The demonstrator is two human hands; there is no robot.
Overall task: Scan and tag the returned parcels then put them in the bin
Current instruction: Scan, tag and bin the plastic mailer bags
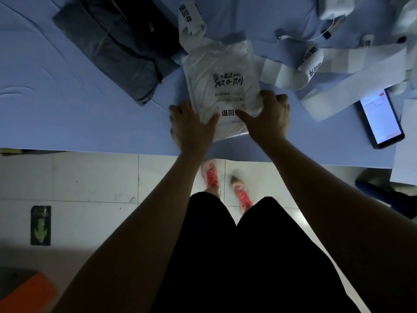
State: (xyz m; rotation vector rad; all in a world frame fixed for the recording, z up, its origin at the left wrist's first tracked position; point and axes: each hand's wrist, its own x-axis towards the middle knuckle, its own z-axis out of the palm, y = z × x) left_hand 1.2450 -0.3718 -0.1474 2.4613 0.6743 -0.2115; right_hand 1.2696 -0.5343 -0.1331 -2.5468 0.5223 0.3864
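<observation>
A white plastic parcel [222, 84] lies on the blue table [79, 109] near its front edge, bearing handwriting, a shipping label and a printed return tag at its near end. My left hand [191, 125] holds the parcel's near left corner, thumb on top. My right hand [268, 118] grips the near right edge, its fingers curled over the side and its thumb pressing on the tag. A dark grey parcel [117, 50] lies to the left, apart from both hands.
Strips and rolls of white return labels [311, 64] trail across the table's right side. A phone [380, 118] with a lit screen lies at the right. A white device with a cable [334, 10] sits at the back right. An orange object [27, 294] is on the floor, lower left.
</observation>
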